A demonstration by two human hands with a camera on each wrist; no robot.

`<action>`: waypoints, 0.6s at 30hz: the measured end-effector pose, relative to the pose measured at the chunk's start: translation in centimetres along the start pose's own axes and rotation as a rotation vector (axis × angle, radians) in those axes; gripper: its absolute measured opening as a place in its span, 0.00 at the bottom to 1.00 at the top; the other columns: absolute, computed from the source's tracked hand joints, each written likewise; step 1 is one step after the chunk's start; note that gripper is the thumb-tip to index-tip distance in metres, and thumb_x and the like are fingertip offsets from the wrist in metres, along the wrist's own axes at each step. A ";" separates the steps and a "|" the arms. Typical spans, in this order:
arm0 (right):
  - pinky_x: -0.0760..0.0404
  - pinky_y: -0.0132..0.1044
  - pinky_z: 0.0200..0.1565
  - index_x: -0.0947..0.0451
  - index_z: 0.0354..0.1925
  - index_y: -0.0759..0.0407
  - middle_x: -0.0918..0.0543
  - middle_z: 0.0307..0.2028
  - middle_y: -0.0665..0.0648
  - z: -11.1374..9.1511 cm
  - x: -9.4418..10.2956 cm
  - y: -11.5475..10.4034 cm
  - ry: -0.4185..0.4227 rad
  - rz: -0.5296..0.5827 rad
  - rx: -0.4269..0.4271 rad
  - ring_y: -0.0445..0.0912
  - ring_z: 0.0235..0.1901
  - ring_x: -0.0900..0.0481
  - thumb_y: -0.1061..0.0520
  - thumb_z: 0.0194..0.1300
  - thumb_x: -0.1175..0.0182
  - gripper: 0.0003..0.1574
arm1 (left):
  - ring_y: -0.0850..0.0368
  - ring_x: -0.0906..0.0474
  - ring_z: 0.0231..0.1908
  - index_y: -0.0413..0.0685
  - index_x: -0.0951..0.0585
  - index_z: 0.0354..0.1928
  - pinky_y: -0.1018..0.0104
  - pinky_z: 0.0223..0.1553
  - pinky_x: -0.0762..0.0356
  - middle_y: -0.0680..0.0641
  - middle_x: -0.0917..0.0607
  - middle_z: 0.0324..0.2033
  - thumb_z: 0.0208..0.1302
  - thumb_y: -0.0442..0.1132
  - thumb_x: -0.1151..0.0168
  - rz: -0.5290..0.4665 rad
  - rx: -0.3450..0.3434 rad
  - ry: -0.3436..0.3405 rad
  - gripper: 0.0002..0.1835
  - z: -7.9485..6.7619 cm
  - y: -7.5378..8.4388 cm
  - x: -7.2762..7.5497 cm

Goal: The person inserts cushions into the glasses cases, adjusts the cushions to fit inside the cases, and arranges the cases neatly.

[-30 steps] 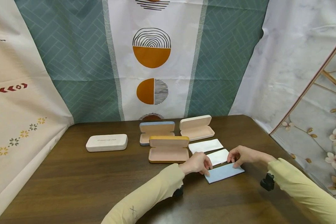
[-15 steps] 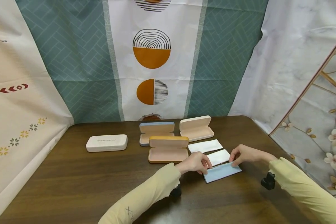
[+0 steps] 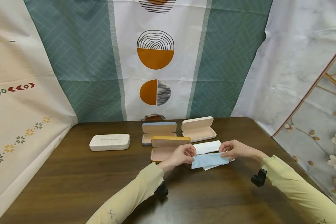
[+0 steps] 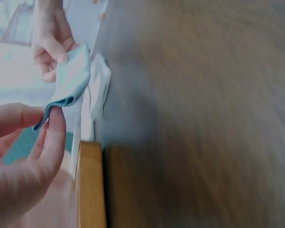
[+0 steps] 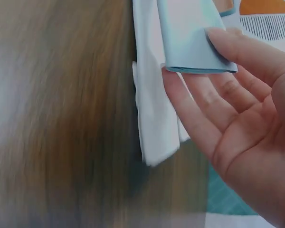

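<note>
A folded light-blue cloth (image 3: 210,160) is held up between both hands, above the white folded cloths. My left hand (image 3: 182,155) pinches its left end between thumb and fingers, beside the yellow glasses case (image 3: 170,142), which stands open. At the other end my right hand (image 3: 235,149) pinches the cloth, thumb on top and fingers beneath, as the right wrist view shows. The layered fold edge of the blue cloth (image 4: 69,90) faces the left wrist camera. Behind it lies one white folded cloth (image 3: 208,147); a second white cloth (image 3: 211,167) is mostly hidden under the blue one.
Behind the yellow case stands an open blue glasses case (image 3: 159,128). An open cream glasses case (image 3: 198,128) is at the back right. A closed white glasses case (image 3: 109,142) lies to the left on the dark wooden table (image 3: 86,177). Fabric hangs around the table.
Both hands have lifted the blue cloth from the table and carried it left and back, over the nearer white cloth. The left hand now overlaps the yellow case in the head view.
</note>
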State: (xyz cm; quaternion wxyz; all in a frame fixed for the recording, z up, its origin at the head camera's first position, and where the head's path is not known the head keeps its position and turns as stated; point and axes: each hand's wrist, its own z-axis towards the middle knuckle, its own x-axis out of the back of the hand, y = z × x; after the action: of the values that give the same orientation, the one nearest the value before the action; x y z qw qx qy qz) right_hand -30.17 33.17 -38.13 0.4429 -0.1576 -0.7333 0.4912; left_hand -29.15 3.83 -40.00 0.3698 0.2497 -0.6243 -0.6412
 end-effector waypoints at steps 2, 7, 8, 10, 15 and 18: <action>0.25 0.36 0.24 0.31 0.39 0.69 0.25 0.26 0.55 0.7 -0.5 -0.3 0.021 0.047 -0.005 0.42 0.22 0.31 0.62 0.57 0.38 0.15 | 0.58 0.28 0.26 0.32 0.26 0.32 0.61 0.30 0.24 0.42 0.24 0.29 0.52 0.20 0.41 0.017 -0.013 0.004 0.06 -0.4 0.0 0.8; 0.22 0.48 0.27 0.36 0.38 0.70 0.24 0.29 0.58 2.1 -1.7 -0.7 0.052 0.178 0.025 0.45 0.26 0.28 0.66 0.57 0.39 0.16 | 0.57 0.25 0.29 0.29 0.20 0.29 0.61 0.34 0.24 0.39 0.19 0.30 0.55 0.25 0.40 0.059 -0.040 0.044 0.02 -1.5 -0.4 2.4; 0.22 0.51 0.28 0.36 0.38 0.69 0.24 0.29 0.59 2.3 -1.9 -0.7 0.059 0.194 0.028 0.46 0.27 0.27 0.66 0.56 0.39 0.16 | 0.57 0.24 0.30 0.29 0.19 0.29 0.60 0.35 0.24 0.39 0.18 0.30 0.56 0.25 0.40 0.064 -0.036 0.062 0.03 -1.7 -0.5 2.7; 0.23 0.54 0.29 0.35 0.37 0.69 0.24 0.30 0.60 2.5 -2.2 -0.8 0.074 0.205 0.030 0.47 0.28 0.26 0.66 0.56 0.38 0.15 | 0.56 0.23 0.32 0.30 0.18 0.30 0.57 0.37 0.25 0.40 0.18 0.31 0.56 0.26 0.41 0.047 -0.014 0.095 0.04 -2.1 -0.6 3.1; 0.22 0.51 0.31 0.30 0.36 0.69 0.24 0.32 0.61 3.0 -2.7 -1.0 0.109 0.186 0.025 0.48 0.30 0.26 0.65 0.56 0.37 0.12 | 0.55 0.22 0.32 0.33 0.17 0.35 0.58 0.37 0.24 0.44 0.17 0.34 0.57 0.28 0.39 0.014 0.057 0.155 0.06 -2.5 -0.6 3.9; 0.22 0.49 0.33 0.28 0.36 0.70 0.23 0.34 0.61 3.5 -3.0 -1.0 0.116 0.179 0.018 0.47 0.31 0.26 0.64 0.56 0.37 0.12 | 0.55 0.22 0.31 0.33 0.18 0.36 0.60 0.34 0.23 0.44 0.18 0.34 0.56 0.28 0.38 0.020 0.073 0.185 0.07 -2.6 -0.5 4.3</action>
State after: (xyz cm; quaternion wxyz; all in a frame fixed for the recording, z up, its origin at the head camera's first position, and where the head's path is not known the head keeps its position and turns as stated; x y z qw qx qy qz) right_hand -31.09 28.68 -39.18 0.4405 -0.2465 -0.6849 0.5255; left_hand -29.78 -1.21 -40.16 0.4229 0.3151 -0.6127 -0.5887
